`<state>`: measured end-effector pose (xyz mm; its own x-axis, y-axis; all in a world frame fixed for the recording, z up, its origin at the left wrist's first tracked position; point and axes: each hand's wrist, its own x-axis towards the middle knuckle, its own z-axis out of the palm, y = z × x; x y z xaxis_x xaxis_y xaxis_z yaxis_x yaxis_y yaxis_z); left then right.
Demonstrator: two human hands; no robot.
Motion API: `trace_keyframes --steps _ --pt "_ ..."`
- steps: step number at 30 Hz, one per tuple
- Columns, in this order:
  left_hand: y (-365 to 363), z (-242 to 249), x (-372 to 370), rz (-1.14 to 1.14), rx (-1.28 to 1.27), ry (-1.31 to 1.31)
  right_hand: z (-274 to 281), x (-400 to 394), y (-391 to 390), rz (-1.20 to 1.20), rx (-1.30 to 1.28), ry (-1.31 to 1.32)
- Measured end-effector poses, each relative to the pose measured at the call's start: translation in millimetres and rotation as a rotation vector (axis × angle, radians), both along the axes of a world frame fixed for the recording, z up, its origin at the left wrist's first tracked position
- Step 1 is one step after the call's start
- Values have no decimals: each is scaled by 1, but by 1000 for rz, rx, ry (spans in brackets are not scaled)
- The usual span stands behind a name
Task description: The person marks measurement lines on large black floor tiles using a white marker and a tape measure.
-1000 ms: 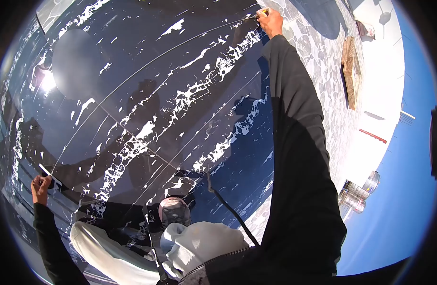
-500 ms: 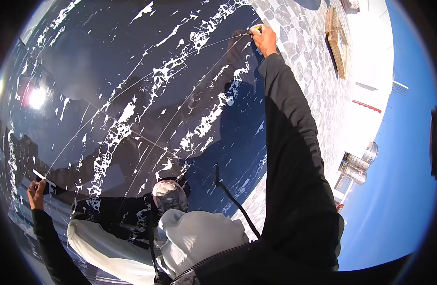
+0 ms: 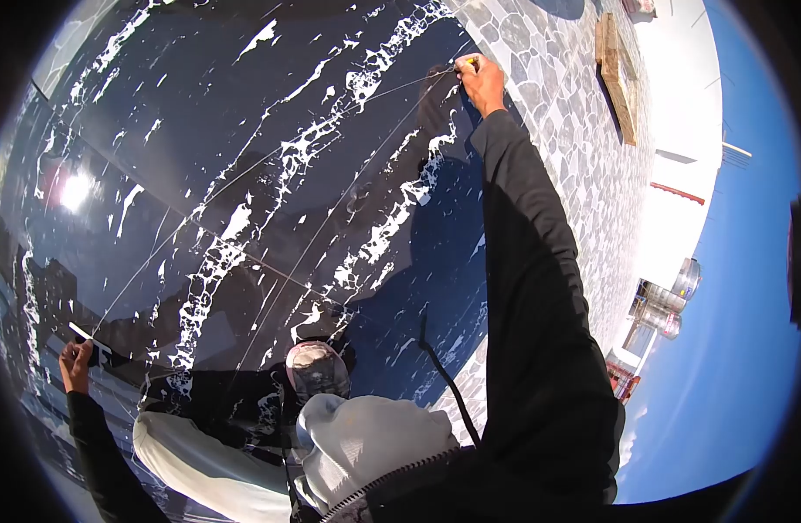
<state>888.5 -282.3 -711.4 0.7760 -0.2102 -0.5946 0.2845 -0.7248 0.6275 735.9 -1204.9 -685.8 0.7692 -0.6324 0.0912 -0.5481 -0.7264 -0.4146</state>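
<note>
My right hand [image 3: 483, 80] reaches far out to the edge of a glossy black slab [image 3: 244, 105] with white veins. Its fingers pinch a small yellow item [image 3: 472, 61] from which a thin taut string [image 3: 392, 84] runs across the slab. My left hand [image 3: 74, 359] is at the lower left, pressed to the slab and gripping a small white flat piece [image 3: 87, 335] where the string ends. Both arms are in black sleeves. My shoe [image 3: 318, 370] and pale trouser knee [image 3: 366, 444] rest on the slab between my arms.
Grey stone paving [image 3: 575, 157] borders the slab on the right, with a wooden plank [image 3: 617, 74] lying on it. Beyond stand a white wall [image 3: 679, 131] and metal tanks [image 3: 671, 296]. A black strap [image 3: 444, 375] hangs near my knee. Sun glare [image 3: 74, 190] reflects at the left.
The view has tilted, so my right hand and the slab's far edge sit lower in the picture. Both hands keep their hold at the two string ends.
</note>
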Motion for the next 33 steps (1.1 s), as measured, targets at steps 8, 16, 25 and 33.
trace_keyframes --steps 8,16,25,33 --pt "-1 1 0 27 -8 12 -3 7 -5 -31 130 -48" --pt "3 -2 4 5 -8 44 14 -42 14 -55 143 5" --pt "10 -11 11 -107 55 -73 11 -148 37 -134 155 23" --pt "10 -9 15 -112 40 -48 20 -228 83 -248 193 -4"
